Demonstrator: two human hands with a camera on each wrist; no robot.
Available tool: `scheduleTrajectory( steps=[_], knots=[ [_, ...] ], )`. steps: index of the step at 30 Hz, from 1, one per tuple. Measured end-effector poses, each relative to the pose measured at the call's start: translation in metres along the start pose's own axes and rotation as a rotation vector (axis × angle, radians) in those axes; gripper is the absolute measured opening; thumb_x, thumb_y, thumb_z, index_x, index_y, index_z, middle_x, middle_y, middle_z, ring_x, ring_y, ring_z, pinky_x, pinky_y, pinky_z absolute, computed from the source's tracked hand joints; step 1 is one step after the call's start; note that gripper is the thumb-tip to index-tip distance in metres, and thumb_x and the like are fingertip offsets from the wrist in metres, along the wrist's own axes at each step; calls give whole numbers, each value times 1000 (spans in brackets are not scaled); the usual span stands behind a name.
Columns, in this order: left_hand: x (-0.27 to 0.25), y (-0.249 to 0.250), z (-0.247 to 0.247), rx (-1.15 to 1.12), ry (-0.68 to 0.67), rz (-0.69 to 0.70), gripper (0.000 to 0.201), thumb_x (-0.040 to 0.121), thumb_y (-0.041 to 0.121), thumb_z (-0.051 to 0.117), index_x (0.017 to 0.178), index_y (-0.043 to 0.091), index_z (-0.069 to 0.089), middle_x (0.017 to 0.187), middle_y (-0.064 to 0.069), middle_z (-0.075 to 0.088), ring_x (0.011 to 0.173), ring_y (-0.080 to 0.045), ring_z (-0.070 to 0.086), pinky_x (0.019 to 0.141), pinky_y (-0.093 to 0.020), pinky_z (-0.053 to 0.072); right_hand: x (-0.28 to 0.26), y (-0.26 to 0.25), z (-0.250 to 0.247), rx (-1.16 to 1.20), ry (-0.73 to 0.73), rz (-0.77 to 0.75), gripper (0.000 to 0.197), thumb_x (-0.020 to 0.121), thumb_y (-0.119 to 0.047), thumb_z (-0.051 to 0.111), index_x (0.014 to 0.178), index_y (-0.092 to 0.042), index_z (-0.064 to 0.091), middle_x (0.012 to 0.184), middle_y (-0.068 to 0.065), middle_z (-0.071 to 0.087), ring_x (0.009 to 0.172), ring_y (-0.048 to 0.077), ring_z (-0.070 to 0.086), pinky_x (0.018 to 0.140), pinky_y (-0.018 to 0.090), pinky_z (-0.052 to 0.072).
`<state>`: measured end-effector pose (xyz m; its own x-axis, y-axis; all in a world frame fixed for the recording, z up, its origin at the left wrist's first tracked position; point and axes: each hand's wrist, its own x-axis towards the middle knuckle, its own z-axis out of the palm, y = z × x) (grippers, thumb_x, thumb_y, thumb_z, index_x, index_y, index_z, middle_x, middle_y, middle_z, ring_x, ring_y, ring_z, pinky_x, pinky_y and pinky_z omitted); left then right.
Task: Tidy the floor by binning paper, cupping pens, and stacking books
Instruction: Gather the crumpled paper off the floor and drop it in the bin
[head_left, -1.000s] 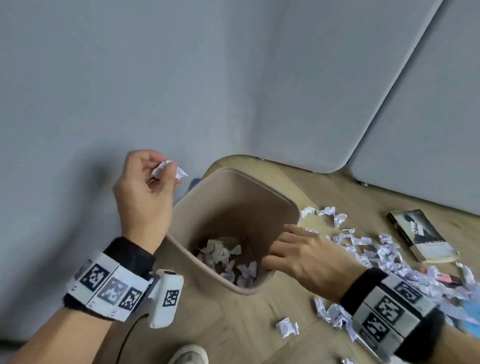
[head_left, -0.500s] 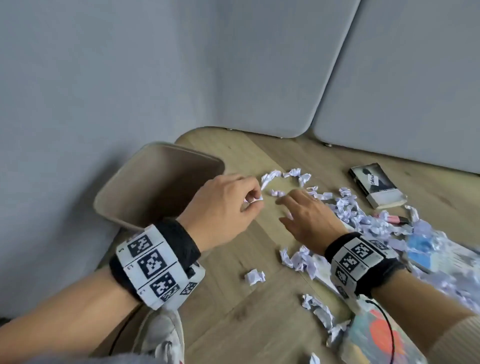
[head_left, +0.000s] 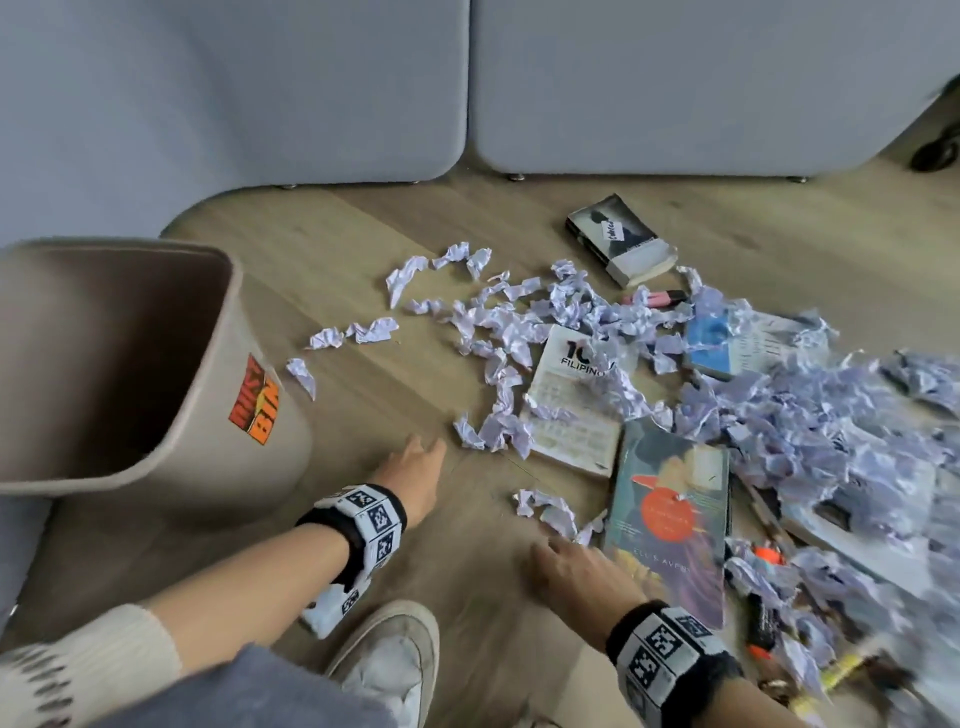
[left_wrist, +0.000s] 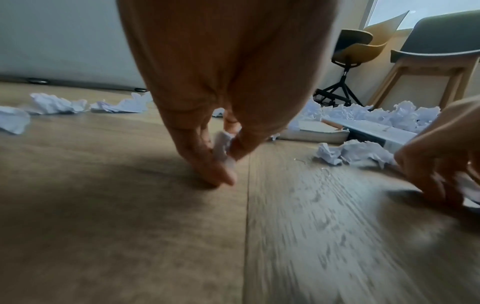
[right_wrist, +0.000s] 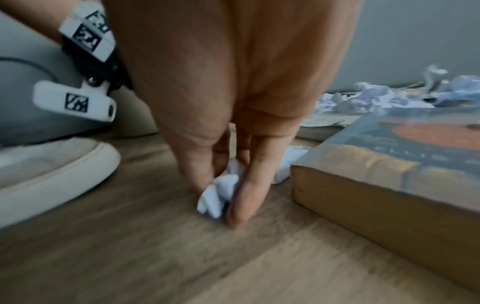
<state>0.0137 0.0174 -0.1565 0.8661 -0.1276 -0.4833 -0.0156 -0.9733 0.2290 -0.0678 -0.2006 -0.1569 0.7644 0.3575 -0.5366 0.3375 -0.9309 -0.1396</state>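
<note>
Crumpled white paper scraps litter the wooden floor among several books. The beige bin stands at the left. My left hand is down at the floor to the right of the bin; in the left wrist view its thumb and fingers pinch a small paper scrap. My right hand is at the floor beside the teal book; in the right wrist view it pinches another crumpled scrap that touches the floor. A pink highlighter and an orange marker lie in the mess.
A black-and-white book lies far back, a pale book in the middle, a blue one under paper. My white shoe is between my arms. Grey panels close off the back. Chairs stand at the right.
The left hand came down from above the bin and the right hand left the bin's rim. Both moved to the floor, and each now pinches a scrap. The view swung right.
</note>
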Motion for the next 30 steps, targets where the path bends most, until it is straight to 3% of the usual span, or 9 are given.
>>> scheduleTrajectory(
  steps=[3,7,10,12,15,18,22,26,30],
  knots=[
    [17,13,-5,-71,149,41,14,93,6,41,105,6,47,113,-15,44,88,-32,53,72,-38,41,7,9,-10,32,251,185,33,64,-6,71,88,-15,50,78,4,54,45,26,54,33,27,18],
    [40,26,-2,-38,212,66,59,88,55,52,120,6,41,116,-15,33,96,-28,49,81,-32,44,23,11,-9,-4,262,198,18,76,-26,72,87,-17,61,85,9,54,61,25,56,38,30,39],
    [54,29,5,57,82,95,81,81,72,47,139,20,24,122,-14,24,98,-30,52,88,-37,48,25,6,1,18,146,95,30,89,-16,27,103,-8,52,101,17,54,76,31,59,55,37,51],
    [58,35,13,109,50,154,65,88,64,44,135,22,30,121,-14,25,90,-31,54,83,-38,50,20,7,3,78,152,20,37,84,-3,19,107,-6,48,106,18,49,86,34,57,67,40,50],
    [57,48,20,121,60,224,35,100,40,36,125,16,39,112,-12,34,77,-27,48,70,-37,46,6,18,1,298,235,75,29,87,4,40,113,-6,45,112,12,48,98,31,52,73,33,36],
    [52,57,23,43,127,245,18,101,23,34,105,9,44,97,-13,43,75,-35,55,63,-41,42,-12,44,-3,516,516,253,36,83,-3,43,115,-14,54,106,5,56,90,25,56,71,28,36],
    [34,64,35,-40,206,356,12,94,19,39,91,9,46,86,-12,50,62,-36,55,54,-43,48,-51,96,0,481,845,597,30,86,-26,34,103,-16,57,88,6,54,72,25,52,63,29,37],
    [21,65,50,135,151,530,30,84,38,27,88,17,49,83,-5,45,62,-29,56,46,-36,48,-85,130,25,291,531,826,56,79,-35,55,127,-10,46,103,13,46,94,33,48,81,40,46],
    [16,52,58,354,65,475,92,76,85,21,126,14,51,119,-16,45,84,-31,59,55,-33,49,-83,139,49,211,354,709,60,74,-19,62,131,-14,43,112,19,44,99,39,49,79,46,51]
  ],
)
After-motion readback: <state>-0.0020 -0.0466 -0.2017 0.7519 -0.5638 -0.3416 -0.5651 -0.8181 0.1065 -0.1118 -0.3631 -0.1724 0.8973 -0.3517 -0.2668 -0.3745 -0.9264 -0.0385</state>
